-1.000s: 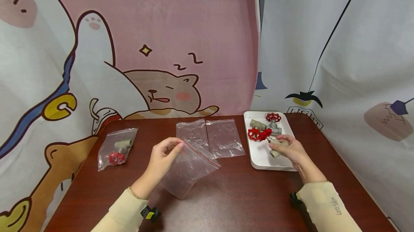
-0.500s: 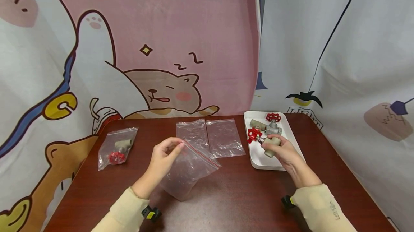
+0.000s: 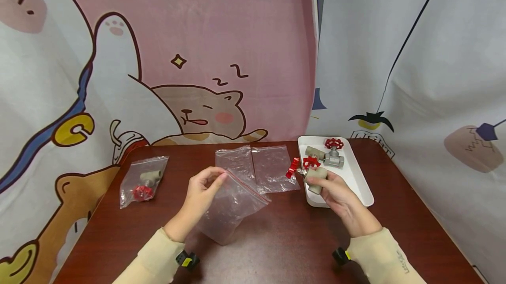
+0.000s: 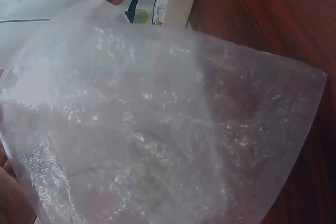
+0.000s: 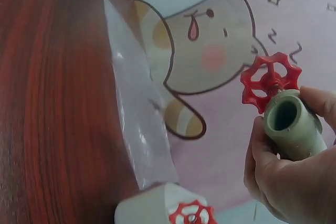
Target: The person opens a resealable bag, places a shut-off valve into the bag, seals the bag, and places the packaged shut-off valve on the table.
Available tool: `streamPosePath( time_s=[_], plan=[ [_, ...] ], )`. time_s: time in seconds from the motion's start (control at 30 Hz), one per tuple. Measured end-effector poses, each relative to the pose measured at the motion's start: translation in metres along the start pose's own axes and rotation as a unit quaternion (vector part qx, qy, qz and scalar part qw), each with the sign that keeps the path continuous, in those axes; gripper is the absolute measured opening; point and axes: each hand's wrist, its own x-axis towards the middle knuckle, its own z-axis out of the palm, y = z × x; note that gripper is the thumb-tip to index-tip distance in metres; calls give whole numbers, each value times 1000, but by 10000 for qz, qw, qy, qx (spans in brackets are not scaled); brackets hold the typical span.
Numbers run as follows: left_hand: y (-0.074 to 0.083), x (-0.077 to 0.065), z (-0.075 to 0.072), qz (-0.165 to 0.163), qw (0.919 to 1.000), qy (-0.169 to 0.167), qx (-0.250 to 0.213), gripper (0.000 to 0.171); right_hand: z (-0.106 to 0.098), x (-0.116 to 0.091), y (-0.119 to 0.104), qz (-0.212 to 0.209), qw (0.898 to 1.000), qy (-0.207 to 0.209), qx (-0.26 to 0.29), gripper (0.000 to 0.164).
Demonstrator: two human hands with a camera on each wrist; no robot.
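My left hand point(image 3: 203, 191) pinches the top corner of a clear zip bag point(image 3: 233, 207) with a red seal strip; the bag hangs down from it and fills most of the left wrist view. In my right hand point(image 3: 339, 198) is a valve point(image 3: 315, 178) with a grey-green body and red handwheel point(image 5: 270, 81), gripped by its body, the wheel pointing left. That valve is over the left side of the white tray point(image 3: 359, 187). The right wrist view shows the open pipe end point(image 5: 285, 115) of the body between thumb and fingers.
Inside the tray lie a grey metal valve point(image 3: 334, 158) and a grey-green valve point(image 3: 315, 154), both with red wheels. Two flat clear bags point(image 3: 274, 167) lie left of the tray. At the table's far left lies a zip bag point(image 3: 130, 183) containing a valve.
My right hand has lifted the valve from the tray's other valves and carried it left toward the tray's near-left edge. The left hand and its bag have barely moved.
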Motion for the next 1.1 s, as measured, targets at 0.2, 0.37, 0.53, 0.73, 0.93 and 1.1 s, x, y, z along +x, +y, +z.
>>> streamPosePath(
  time_s=[0.2, 0.37, 0.53, 0.73, 0.93, 1.1],
  plan=[
    [-1, 2, 3, 132, 9998, 59, 146, 9, 17, -5, 1, -41, 9996, -226, -174, 24],
    [1, 3, 7, 39, 9996, 135, 239, 7, 29, -7, 3, -74, 9993, -244, -265, 31],
    [17, 4, 11, 96, 9991, 251, 342, 6, 37, -7, 5, -104, 9994, -107, -298, 37],
    [38, 5, 13, 120, 9982, 299, 497, 5, 46, -6, 6, -340, 9985, 26, -420, 33],
    [42, 6, 16, 126, 9968, 369, 698, 6, 60, -6, 4, -685, 9954, 200, -633, 30],
    [45, 8, 19, 352, 9934, 674, 860, 5, 76, -8, 0, -893, 9911, 556, -821, 34]
  ],
)
